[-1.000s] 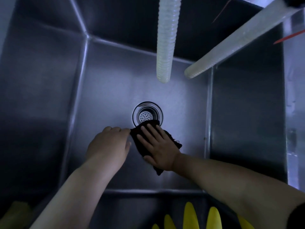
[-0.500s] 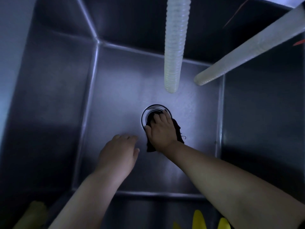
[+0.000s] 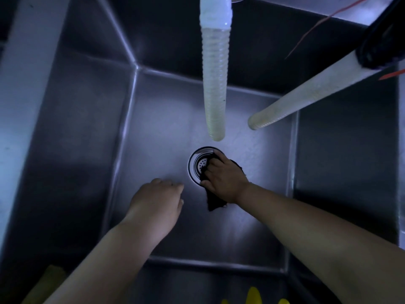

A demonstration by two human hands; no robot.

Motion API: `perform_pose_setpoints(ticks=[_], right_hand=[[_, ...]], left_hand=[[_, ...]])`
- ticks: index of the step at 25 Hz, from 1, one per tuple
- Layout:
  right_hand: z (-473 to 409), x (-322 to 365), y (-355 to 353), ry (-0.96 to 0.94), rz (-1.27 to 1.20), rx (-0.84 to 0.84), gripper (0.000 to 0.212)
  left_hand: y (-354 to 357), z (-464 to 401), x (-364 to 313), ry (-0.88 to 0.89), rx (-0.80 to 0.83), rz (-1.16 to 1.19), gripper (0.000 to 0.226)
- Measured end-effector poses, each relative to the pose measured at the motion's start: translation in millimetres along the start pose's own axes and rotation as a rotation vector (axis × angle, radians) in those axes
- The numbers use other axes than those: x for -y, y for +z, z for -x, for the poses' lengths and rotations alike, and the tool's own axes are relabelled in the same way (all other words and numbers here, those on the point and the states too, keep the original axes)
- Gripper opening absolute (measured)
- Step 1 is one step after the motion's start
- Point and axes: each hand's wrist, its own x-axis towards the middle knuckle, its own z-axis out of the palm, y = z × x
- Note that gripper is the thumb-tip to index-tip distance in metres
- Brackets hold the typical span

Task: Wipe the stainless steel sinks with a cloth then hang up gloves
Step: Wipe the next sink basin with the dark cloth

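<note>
I look straight down into a deep stainless steel sink (image 3: 157, 132). My right hand (image 3: 224, 178) presses a black cloth (image 3: 213, 201) onto the right half of the round drain strainer (image 3: 198, 164) in the sink floor. The cloth's tail sticks out below the wrist. My left hand (image 3: 156, 204) rests fingers-down on the sink floor just left of the drain, holding nothing. Yellow glove fingertips (image 3: 253, 296) peek up at the bottom edge, near the front rim.
Two pale ribbed hoses hang over the basin: one (image 3: 213, 84) straight down above the drain, another (image 3: 306, 97) slanting in from the upper right, with a black fitting (image 3: 381, 38) on it. A yellowish object (image 3: 49, 281) lies at the bottom left.
My right hand slid the cloth from below the drain up onto it, then slightly right, uncovering the strainer's left half. My left hand let go of the cloth's edge and stays beside the drain.
</note>
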Motion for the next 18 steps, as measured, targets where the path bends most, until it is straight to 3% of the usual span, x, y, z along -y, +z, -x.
perform_pose_setpoints(ticks=[9,13,18], right_hand=[[1,8,4,0.097,0.095,0.093,0.062],[-1,21,-1,0.095,0.204,0.199,0.050],[2,17,-2,0.247,-0.236,-0.007,0.044]], left_hand=[[8,-24,-9,0.032,0.055,-0.096,0.020],[12,-13,-3,0.049,0.097,-0.135,0.018],[4,-3,8,0.017,0.072,-0.097,0.026]])
